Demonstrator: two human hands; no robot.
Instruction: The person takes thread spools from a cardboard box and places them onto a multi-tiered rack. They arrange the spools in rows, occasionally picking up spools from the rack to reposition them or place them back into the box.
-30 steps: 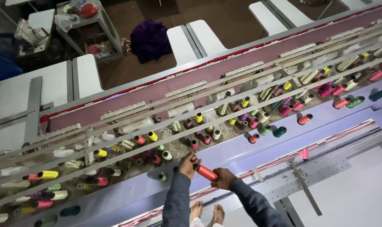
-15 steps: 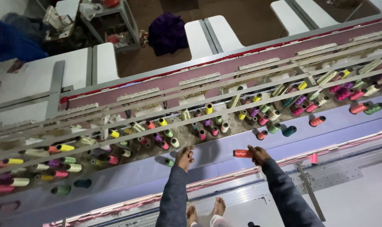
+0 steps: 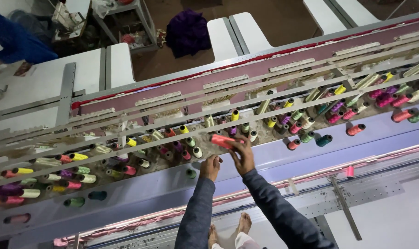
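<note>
My right hand (image 3: 243, 157) is raised and grips a red thread spool (image 3: 221, 140) by its end, holding it level just in front of the spool rack. My left hand (image 3: 210, 167) rests with curled fingers on the lavender machine shelf (image 3: 269, 159), close beside the right wrist, holding nothing. Both arms wear dark blue sleeves. Around the red spool stand several spools on pegs: a white one (image 3: 198, 151), a yellow one (image 3: 234, 115) and a green one (image 3: 191, 173).
Long grey rails (image 3: 172, 117) run across above rows of coloured spools. Beyond the machine are white tables (image 3: 43, 78), a purple cloth heap (image 3: 187, 32), a cluttered cart (image 3: 121, 23) and a person in blue (image 3: 15, 41). My bare feet (image 3: 244, 223) show below.
My right hand has carried the red spool up and to the left, from beside the shelf edge to the spool rack. My left hand has stayed on the shelf.
</note>
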